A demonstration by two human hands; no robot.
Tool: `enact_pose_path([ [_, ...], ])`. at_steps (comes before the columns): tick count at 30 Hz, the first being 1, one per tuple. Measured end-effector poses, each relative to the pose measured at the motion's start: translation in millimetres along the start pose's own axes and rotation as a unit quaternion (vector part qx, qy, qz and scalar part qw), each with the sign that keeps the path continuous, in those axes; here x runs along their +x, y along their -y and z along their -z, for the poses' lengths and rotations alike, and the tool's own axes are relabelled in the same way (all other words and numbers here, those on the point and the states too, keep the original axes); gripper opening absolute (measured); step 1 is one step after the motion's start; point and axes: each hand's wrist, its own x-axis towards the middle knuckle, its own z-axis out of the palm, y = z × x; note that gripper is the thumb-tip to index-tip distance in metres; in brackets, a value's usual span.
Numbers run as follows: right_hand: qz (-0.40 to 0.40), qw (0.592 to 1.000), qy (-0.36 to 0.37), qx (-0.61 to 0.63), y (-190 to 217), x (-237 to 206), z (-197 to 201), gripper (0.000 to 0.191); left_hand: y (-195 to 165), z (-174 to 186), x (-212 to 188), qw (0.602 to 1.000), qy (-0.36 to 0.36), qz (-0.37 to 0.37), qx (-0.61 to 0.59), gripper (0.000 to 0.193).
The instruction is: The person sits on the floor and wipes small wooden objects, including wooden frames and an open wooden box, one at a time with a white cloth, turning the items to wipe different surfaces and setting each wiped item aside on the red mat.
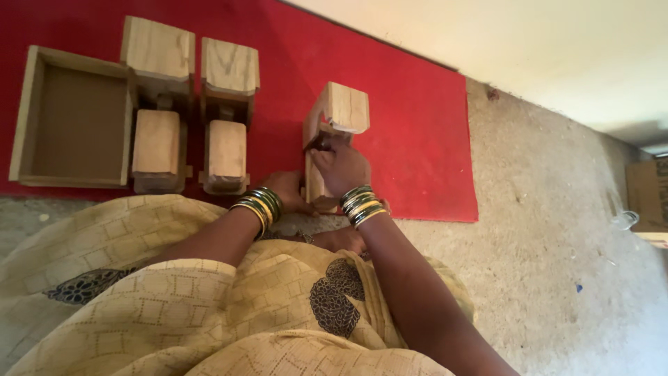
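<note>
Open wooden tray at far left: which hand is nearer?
Left. The left hand sits at the base of the wooden piece, on the side facing the tray; the right hand grips that piece farther right.

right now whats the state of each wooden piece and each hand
tray: empty, flat on red mat
two finished pieces: on mat, side by side, untouched
third piece: on mat, held by both hands
left hand: at its base
right hand: fingers closed on its middle
</note>
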Motion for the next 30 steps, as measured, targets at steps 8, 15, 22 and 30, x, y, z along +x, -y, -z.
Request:
enact_pose_path([
  [8, 0.218, 0.971, -0.053, 0.087, -3.6, -0.8, 3.7, 0.031, -1.1, 1.2, -4.4, 1.0, -0.012, 0.0, -0.003, 0.086],
  [15, -0.025, 0.998, 0.014, -0.056, 11.4, 3.0, 1.1, 0.043, -6.2, 7.2, -9.1, 0.999, 0.002, 0.034, 0.007, 0.085],
  [22, 0.137, 0.987, -0.079, 0.025, 2.1, -4.2, -2.3, 0.035, -5.0, 5.1, -9.0, 1.0, -0.01, 0.021, -0.008, 0.086],
  [30, 0.07, 0.995, 0.008, -0.065, -4.7, 5.0, -8.4, 0.045, -4.5, 4.2, -8.6, 1.0, -0.021, -0.003, -0.013, 0.089],
])
